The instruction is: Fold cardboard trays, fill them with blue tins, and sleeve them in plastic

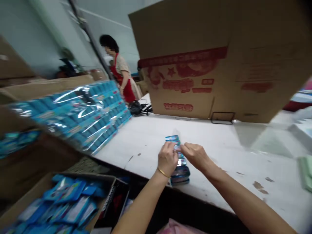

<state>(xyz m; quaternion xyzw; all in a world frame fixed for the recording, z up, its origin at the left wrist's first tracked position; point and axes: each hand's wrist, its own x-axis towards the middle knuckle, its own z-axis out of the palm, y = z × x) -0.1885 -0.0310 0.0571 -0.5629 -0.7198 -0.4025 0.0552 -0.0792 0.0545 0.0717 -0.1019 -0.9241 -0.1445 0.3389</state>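
Blue packs (pixel 180 171) line up to the near edge of the surface (pixel 143 136); left grip (pixel 167 156) and right grip (pixel 195 154) curl there, whether holding I cannot tell; pushing backward may drop some.

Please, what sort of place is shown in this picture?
It is probably a packing workshop: many similar blue packets lie in an open box, a large printed cardboard panel stands on the white worktable, and a person in a red apron stands beyond.

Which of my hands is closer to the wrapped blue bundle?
Left. Your left hand is to the right of the blue bundle, not touching it; your right hand is farther right, beyond the left one.
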